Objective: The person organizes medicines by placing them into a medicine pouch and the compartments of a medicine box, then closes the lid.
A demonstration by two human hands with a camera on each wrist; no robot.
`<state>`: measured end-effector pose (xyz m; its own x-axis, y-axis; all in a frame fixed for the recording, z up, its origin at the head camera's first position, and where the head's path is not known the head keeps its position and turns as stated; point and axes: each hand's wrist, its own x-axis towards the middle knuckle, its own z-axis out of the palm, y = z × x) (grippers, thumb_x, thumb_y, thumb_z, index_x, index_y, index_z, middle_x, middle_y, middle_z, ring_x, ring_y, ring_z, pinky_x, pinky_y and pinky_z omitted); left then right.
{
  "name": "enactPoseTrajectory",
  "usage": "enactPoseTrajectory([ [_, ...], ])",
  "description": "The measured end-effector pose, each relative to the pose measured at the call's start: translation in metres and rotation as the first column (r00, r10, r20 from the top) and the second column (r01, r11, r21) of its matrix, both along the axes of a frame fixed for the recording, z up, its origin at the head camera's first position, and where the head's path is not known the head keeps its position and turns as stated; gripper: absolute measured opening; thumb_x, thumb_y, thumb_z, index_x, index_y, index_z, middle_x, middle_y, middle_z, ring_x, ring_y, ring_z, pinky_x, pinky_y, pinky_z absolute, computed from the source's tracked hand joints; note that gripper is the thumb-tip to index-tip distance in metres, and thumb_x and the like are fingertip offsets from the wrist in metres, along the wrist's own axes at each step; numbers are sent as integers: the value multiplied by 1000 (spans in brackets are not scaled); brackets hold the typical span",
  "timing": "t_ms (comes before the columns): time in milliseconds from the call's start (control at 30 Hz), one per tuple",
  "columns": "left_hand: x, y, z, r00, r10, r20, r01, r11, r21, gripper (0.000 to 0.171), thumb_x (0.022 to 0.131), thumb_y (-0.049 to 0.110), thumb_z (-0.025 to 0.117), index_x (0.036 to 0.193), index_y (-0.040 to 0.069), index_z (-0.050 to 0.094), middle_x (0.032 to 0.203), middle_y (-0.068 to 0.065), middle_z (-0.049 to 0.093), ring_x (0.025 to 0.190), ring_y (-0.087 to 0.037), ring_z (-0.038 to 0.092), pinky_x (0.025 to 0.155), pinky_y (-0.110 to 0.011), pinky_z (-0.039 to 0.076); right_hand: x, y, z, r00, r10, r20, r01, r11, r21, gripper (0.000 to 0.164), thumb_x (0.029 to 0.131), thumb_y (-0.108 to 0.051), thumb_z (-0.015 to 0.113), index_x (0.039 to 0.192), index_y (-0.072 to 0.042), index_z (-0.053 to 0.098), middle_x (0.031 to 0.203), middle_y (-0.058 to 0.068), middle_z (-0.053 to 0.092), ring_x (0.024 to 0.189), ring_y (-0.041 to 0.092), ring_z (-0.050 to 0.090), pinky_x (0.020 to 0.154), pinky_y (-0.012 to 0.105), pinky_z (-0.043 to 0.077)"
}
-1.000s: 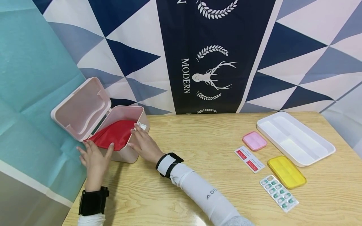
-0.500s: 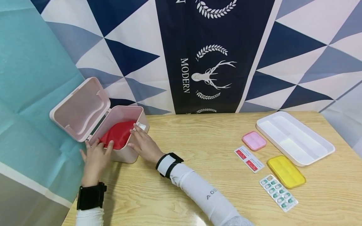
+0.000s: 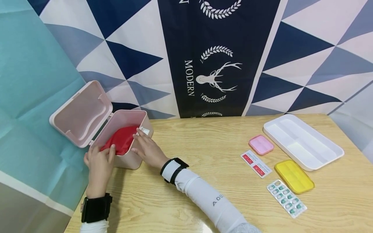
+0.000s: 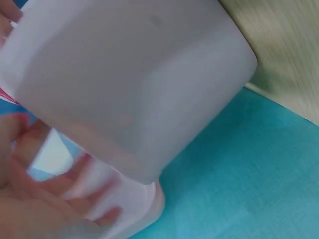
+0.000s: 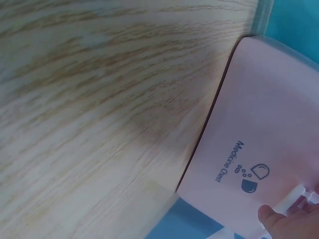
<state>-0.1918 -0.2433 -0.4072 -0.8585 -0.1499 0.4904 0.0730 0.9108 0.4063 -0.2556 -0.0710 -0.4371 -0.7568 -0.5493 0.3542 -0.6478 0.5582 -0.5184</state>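
- My left hand (image 3: 99,161) reaches over the near end of the box (image 3: 127,160), fingers loosely bent and thumb apart from them; in the left wrist view those fingers are blurred. Its tips are at the near edge of the red cloth, not visibly gripping it.
- My right hand (image 3: 148,150) lies against the box's right side, fingers fairly straight, tips at the rim beside the white latch (image 3: 145,130).
- The box, pale pink, stands upright at the far left corner of the bench (image 3: 186,155). Its lid (image 3: 83,113) is swung wide to the left, beside a teal sheet (image 3: 35,97).
- The red cloth (image 3: 122,139) lies bunched inside the box, below the far part of the rim.
- The right wrist view shows "Medicine Chest" lettering (image 5: 230,162) and a capsule drawing on the box wall.
- Toward the far right corner of the bench sits a shallow white divided tray (image 3: 306,144).
- Left of the tray is a small pink case (image 3: 261,144); just nearer me, a white card with 2 red panels (image 3: 256,164).
- Nearer the front edge are a yellow case (image 3: 294,176) and, beside it, a blister pack (image 3: 287,198) of green-and-white capsules.
- Behind the bench's far edge hangs a blue, white and black patterned backdrop (image 3: 140,58) reading "MODERN".
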Motion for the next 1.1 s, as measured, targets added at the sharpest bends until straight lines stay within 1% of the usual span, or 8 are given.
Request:
enactPoseTrajectory([
  [100, 1, 1, -2, 992, -85, -94, 77, 993, -86, 45, 95, 26, 48, 59, 1, 62, 77, -17, 65, 91, -37, 56, 92, -59, 28, 1, 1, -1, 1000, 1, -1, -1, 1000, -5, 56, 95, -38, 44, 142, -9, 32, 153, 4, 16, 140, 16, 19, 112, 31, 24],
  [233, -1, -1, -1, 990, -137, -30, 128, 969, -211, 53, 96, 31, 44, 49, 8, 50, 54, -11, 57, 74, -37, 60, 87, -56, 35, 0, 2, 0, 1000, -1, 5, 1, 1000, 1, 56, 95, -37, 43, 143, -10, 31, 154, 4, 15, 140, 15, 17, 112, 30, 23],
  [400, -7, -5, 2, 984, -111, 140, 146, 951, -274, 61, 98, 39, 33, 49, 7, 52, 54, -13, 56, 75, -40, 59, 91, -56, 33, 0, 2, 0, 1000, 8, 8, -8, 1000, 9, 55, 95, -36, 42, 143, -11, 30, 154, 4, 14, 141, 13, 15, 112, 29, 22],
  [533, -14, -7, 6, 959, -82, 272, 158, 949, -272, 68, 98, 45, 22, 50, 8, 52, 57, -12, 56, 79, -42, 57, 91, -57, 31, 0, 3, 2, 1000, 21, -1, -21, 1000, 17, 54, 96, -36, 40, 143, -10, 30, 154, 5, 14, 140, 14, 15, 112, 29, 21],
  [633, -17, -8, 3, 953, -75, 292, 153, 955, -253, 70, 98, 46, 19, 51, 7, 53, 59, -14, 57, 81, -42, 57, 89, -57, 31, 0, 5, 4, 999, 36, 8, -36, 999, 23, 53, 97, -35, 39, 143, -11, 29, 154, 6, 14, 140, 15, 16, 112, 28, 21],
  [800, -17, -9, -7, 982, -106, 158, 132, 977, -165, 66, 100, 38, 26, 57, 0, 60, 70, -22, 63, 84, -40, 56, 90, -55, 28, 1, 10, 7, 997, 61, 46, -60, 998, -8, 53, 97, -32, 41, 144, -11, 28, 154, 6, 12, 140, 15, 17, 111, 28, 23],
  [933, -16, -10, -12, 986, -164, 43, 167, 983, -73, 57, 100, 31, 33, 61, 0, 61, 72, -20, 64, 89, -38, 54, 92, -53, 26, 2, 15, 9, 997, 46, 58, -44, 998, -35, 56, 96, -30, 44, 144, -8, 26, 154, 7, 14, 140, 17, 15, 111, 30, 25],
  [1100, -16, -5, -12, 978, -200, -67, 202, 979, 34, 36, 97, 24, 42, 96, -3, 66, 98, -23, 65, 101, -40, 50, 92, -56, 26, 1, 27, 10, 996, -15, 91, 22, 997, -74, 54, 95, -29, 46, 142, -7, 31, 151, 13, 19, 139, 24, 21, 109, 36, 28],
])
